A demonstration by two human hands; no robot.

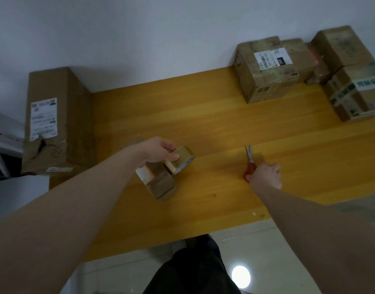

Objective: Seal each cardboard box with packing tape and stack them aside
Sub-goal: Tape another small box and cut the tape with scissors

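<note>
My left hand (160, 151) grips a roll of tan packing tape (181, 160) just above a small cardboard box (160, 182) lying near the middle of the wooden table (203, 115). My right hand (265, 175) holds the red handles of a pair of scissors (249, 160), whose blades lie flat on the table pointing away from me. A tall cardboard box (55, 122) with a white label stands at the table's left end. Several taped cardboard boxes (267, 68) sit grouped at the far right against the wall.
A white wall rises behind the table. Pale floor tiles (256, 240) with a bright light reflection lie below the table's near edge, and my dark-trousered leg (193, 270) shows there.
</note>
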